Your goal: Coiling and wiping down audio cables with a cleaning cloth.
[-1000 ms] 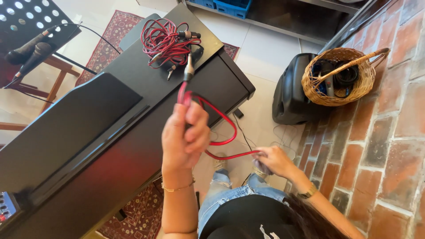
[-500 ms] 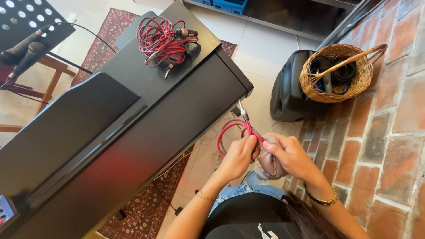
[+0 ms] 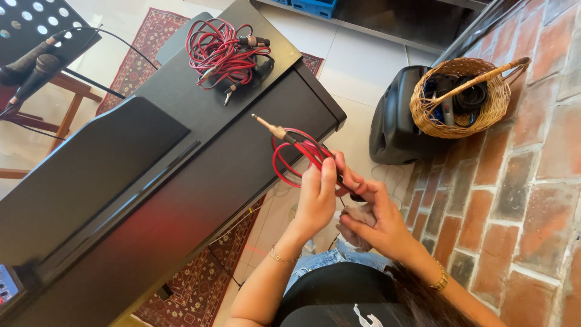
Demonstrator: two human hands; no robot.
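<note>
left hand (image 3: pixel 318 197) grips red cable (image 3: pixel 289 158) | right hand (image 3: pixel 375 221) clutches grey cloth (image 3: pixel 357 218), mostly hidden

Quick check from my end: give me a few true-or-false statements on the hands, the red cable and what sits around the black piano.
1. The left hand grips a coiled red-and-black cable with a metal jack plug. True.
2. The right hand is empty. False: it holds a small grey cloth.
3. A tangled bundle of red cables lies on top of the black piano. True.
4. The woven wicker basket sits on the floor rug. False: it rests on a black speaker by the brick wall.
5. Both hands touch the piano. False: they are held beside it.
</note>
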